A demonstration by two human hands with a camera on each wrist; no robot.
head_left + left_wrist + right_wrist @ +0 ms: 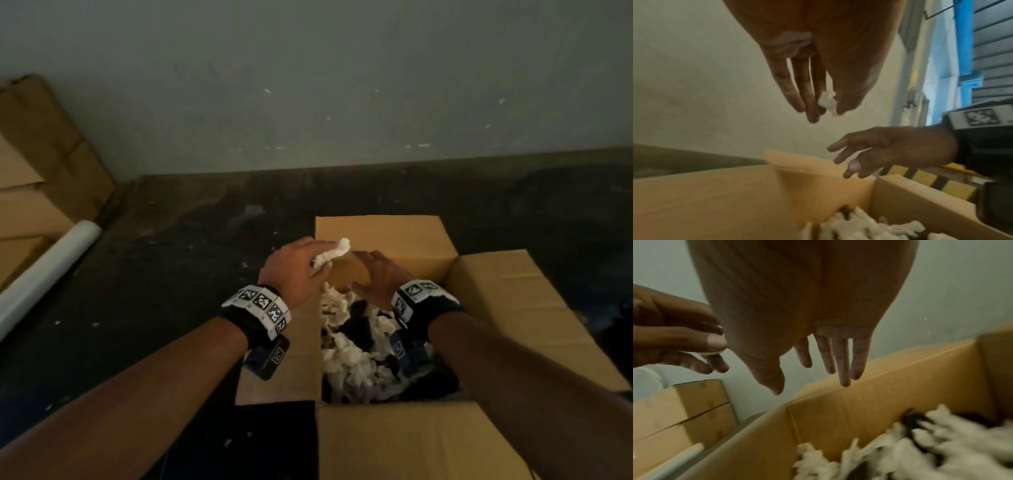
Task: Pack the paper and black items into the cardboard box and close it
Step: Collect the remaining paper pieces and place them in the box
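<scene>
Left hand [294, 270] over the far-left corner of the open brown cardboard box [383, 240], pinching a small crumpled wad of white paper [331, 256] between thumb and fingers; other fingers fairly straight in the left wrist view, wad [827, 101] showing just at the fingertips. Long axis of the wad slanting up toward the far flap, its far end poking past the knuckles. Box opening directly below and to the right of that hand, so only a short drop inward probably needed to land the wad on the fill.

Right hand [378, 275] just beside the left, over the far edge of the box, fingers [840, 360] spread and nearly straight, holding nothing, touching nothing visible. Left hand nearer the wad, obviously; right hand nearer the far flap and the right flap.

Inside the box: a loose heap of crumpled white paper pieces [349, 359] with black items [359, 325] half buried among them, exact shape of the black items hard to tell. All four flaps folded outward, closing not yet begun.

Off the box's left side, on the dark floor [171, 240]: a white roll [48, 274] and stacked flat cardboard [37, 178].
</scene>
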